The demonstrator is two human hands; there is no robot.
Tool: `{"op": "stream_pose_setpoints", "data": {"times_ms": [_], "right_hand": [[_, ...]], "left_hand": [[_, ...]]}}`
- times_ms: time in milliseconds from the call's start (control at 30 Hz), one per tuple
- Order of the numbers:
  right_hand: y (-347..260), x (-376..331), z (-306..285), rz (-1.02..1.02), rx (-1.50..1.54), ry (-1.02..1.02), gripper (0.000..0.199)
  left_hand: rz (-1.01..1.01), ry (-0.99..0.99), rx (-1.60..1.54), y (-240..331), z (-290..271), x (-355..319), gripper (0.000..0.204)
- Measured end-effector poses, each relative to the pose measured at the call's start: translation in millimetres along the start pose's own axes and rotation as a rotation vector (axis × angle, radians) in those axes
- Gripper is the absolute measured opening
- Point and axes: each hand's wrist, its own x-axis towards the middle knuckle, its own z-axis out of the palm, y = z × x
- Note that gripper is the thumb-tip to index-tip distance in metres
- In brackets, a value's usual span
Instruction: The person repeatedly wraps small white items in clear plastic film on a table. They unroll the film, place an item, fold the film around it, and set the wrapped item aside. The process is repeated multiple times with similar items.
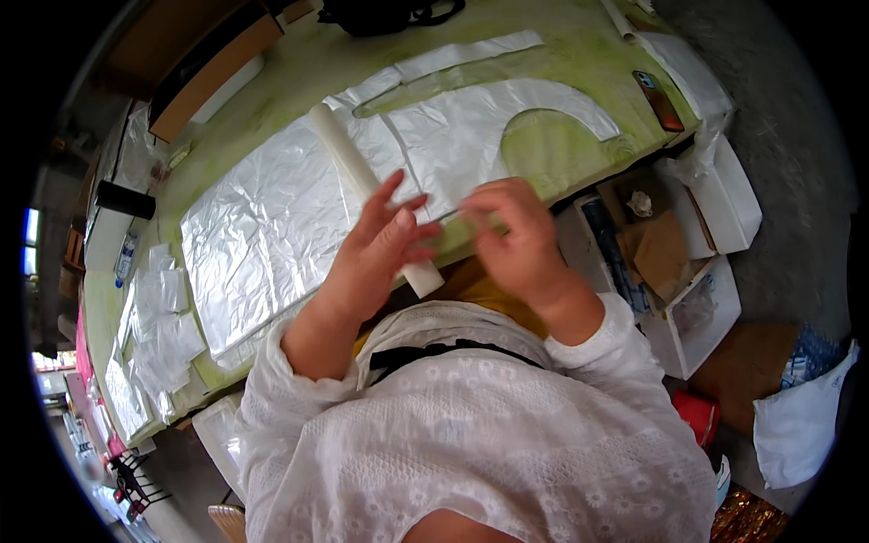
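A large white plastic sheet (262,226) with curved cut-outs and strap-like ends lies spread on the green table, creased and shiny. Across it rests a pale tube or roll (339,152), its near end jutting past the table edge toward my body. My left hand (373,242) hovers over that tube with fingers spread, and nothing shows in it. To its right, my right hand (520,233) is raised at the table's front edge, fingers bent and slightly blurred, thumb apart from the index finger. No held thing can be seen there, and a gap separates the two hands.
The green tabletop (561,54) carries a phone (658,101) at the far right, a black bag (385,14) at the back, a dark cylinder (125,200) and folded clear plastic packets (163,326) at left. Open boxes (715,308) stand below the right edge.
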Motion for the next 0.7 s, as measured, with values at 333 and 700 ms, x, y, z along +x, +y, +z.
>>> {"op": "stream_pose_setpoints", "data": {"times_ms": [333,700], "right_hand": [[-22.8,-27.0,34.9,-0.037,0.177,-0.257,0.027],[-19.0,-50.4,48.2,-0.022,0.167,-0.369,0.023]], "left_hand": [[0.352,0.589,-0.077,48.1,-186.7,-30.3,0.037],[0.471,1.059,0.577,20.8,-283.3,-37.5,0.024]]}}
